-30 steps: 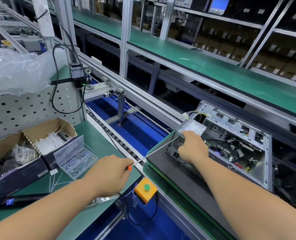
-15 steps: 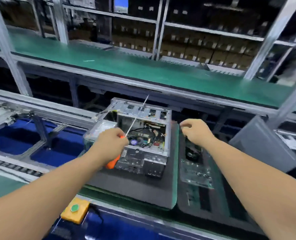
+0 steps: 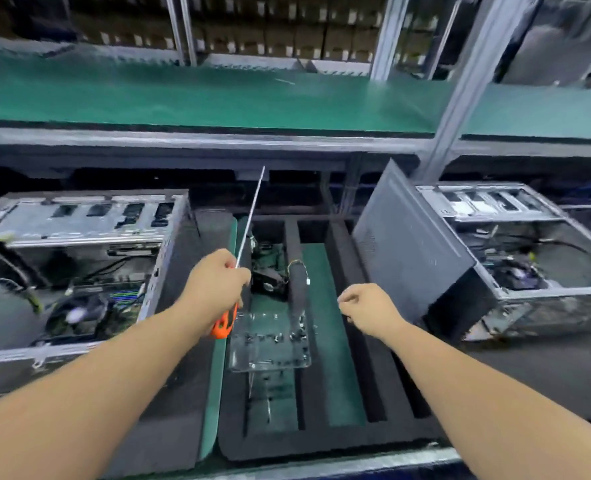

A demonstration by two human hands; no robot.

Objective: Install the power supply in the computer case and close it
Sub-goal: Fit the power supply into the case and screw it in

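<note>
The left hand [image 3: 218, 285] is wrapped around the orange handle of a long, thin-shafted screwdriver [image 3: 249, 223], whose steel shaft points up and away from the person, tilted slightly to the right. The right hand [image 3: 368, 308] hovers to the right of it with loosely curled fingers and grips nothing that can be made out; thumb and forefinger are close together, but whether something small sits between them cannot be told.

Both hands hang over a black foam tray with long green-floored slots [image 3: 342, 341]. A clear plastic plate studded with small fittings [image 3: 270, 341] lies across the tray's left slots, just below the left hand. Farther back in the same slots sits a small black part with thin wires [image 3: 270, 278]; the picture is too blurred to say what it is.

On the far left, an open grey metal computer case [image 3: 79, 258] lies on its side on a dark mat, showing its motherboard and a round cooler fan. A pale box at its lower left corner may be the power supply, though it is cut by the frame edge. To the right of the tray, a dark grey perforated side panel [image 3: 408, 244] leans upright against a second open metal case [image 3: 529, 251]. Behind everything runs a green-surfaced upper worktop [image 3: 183, 95] on aluminium posts.
</note>
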